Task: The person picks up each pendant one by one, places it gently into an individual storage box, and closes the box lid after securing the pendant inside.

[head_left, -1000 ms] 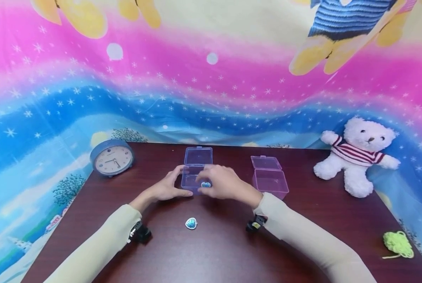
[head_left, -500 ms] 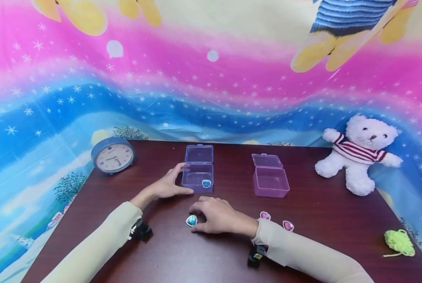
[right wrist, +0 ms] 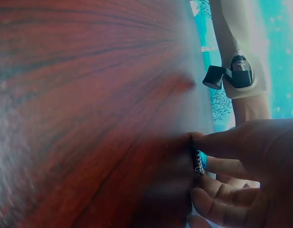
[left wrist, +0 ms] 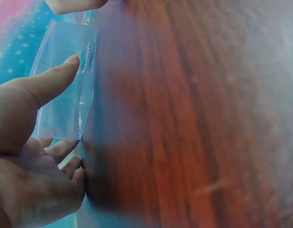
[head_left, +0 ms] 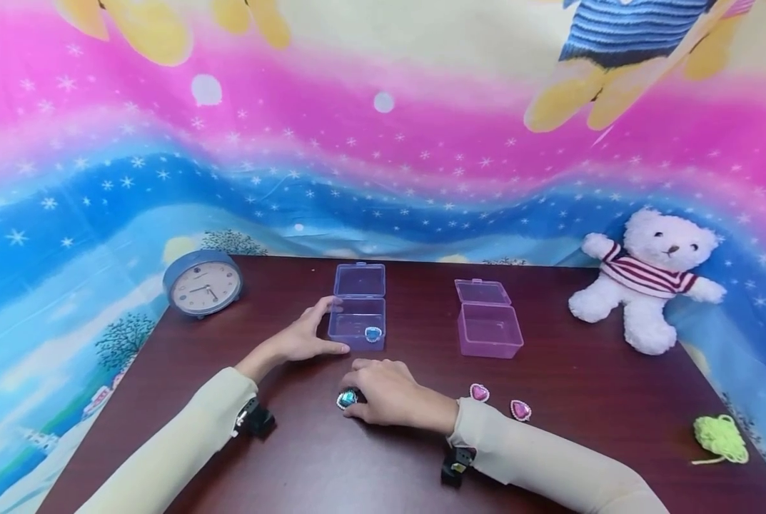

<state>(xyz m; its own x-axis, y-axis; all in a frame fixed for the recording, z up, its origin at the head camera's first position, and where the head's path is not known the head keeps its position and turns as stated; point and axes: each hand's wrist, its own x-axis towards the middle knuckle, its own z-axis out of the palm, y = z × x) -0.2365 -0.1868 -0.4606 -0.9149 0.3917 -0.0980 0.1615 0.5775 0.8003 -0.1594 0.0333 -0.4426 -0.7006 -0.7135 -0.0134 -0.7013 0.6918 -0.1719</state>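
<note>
On the left, a clear blue plastic box stands with its lid raised and a blue heart-shaped gem inside. My left hand grips its left side, thumb along the front wall and fingers at the side. In front of the box, my right hand pinches a second blue heart-shaped gem, rimmed with small bright stones, between thumb and fingers. In the right wrist view this gem shows edge-on, low at the tabletop, partly covered by the fingers.
A pink plastic box with its lid up stands right of the blue one. Two pink heart gems lie beyond my right sleeve. An alarm clock, a white teddy bear and green yarn sit around the table.
My right hand has left the blue box, where a blue gem now lies, and come down toward me to take hold of the other blue gem. The left hand has stayed at the box.
</note>
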